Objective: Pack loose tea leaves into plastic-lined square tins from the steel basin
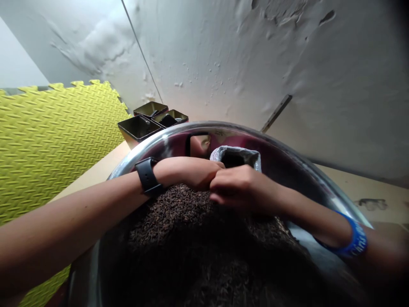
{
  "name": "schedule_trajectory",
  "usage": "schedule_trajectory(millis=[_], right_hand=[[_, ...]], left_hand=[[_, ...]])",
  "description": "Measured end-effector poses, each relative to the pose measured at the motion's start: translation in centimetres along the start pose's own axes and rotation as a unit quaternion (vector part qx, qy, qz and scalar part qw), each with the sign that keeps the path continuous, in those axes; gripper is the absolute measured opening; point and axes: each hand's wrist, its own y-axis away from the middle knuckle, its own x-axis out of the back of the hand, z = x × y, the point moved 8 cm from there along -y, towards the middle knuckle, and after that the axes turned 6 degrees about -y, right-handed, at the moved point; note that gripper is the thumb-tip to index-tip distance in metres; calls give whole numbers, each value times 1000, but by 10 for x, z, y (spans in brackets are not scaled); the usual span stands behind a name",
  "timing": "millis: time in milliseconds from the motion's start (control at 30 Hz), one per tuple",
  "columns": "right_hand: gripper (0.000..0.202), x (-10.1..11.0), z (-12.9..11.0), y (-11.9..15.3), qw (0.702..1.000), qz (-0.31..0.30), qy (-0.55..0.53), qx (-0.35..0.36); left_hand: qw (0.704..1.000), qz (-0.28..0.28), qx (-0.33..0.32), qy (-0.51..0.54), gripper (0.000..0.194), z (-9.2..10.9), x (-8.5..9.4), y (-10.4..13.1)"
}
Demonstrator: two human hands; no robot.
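A large shiny metal bowl [220,124] holds a heap of dark, loose dried leaves [174,209] that look like tea. Inside it, near the far wall, stands an open-topped bag [255,158] with a silvery, crinkled rim and a dark inside. My left hand [194,170], below a black watch, reaches to the bag's left edge and seems to grip it; its fingertips are partly hidden. My right hand [241,185] is closed in front of the bag, its fingers curled against my left hand. What it holds, if anything, is hidden.
Several dark square tins [140,128] stand on the table beyond the bowl's left rim. A yellow foam mat [60,140] lies to the left. A thin flat device [277,113] leans on the peeling wall [204,59]. Glasses [372,204] rest at the right.
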Motion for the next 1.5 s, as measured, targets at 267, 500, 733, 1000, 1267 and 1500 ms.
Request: schedule_trajectory(millis=[267, 500, 733, 1000, 1267, 1500], right_hand=[[89, -75, 5, 9, 973, -189, -101, -83], [85, -76, -8, 13, 940, -285, -148, -113], [53, -86, -16, 19, 915, -367, -124, -116], [20, -44, -15, 6, 956, -265, -91, -92], [28, 41, 59, 17, 981, -33, 61, -183], [34, 30, 86, 26, 935, -39, 290, -201]], left_hand=[[1000, -28, -10, 9, 28, 2, -4, -5], [1000, -19, 3, 12, 33, -1, -5, -2], [1000, -20, 16, 12, 37, -1, -5, -3], [1000, -17, 7, 6, 32, 0, -3, -3], [1000, 0, -6, 9, 26, 1, -2, -1], [999, -24, 31, 16, 30, -3, -3, -3]])
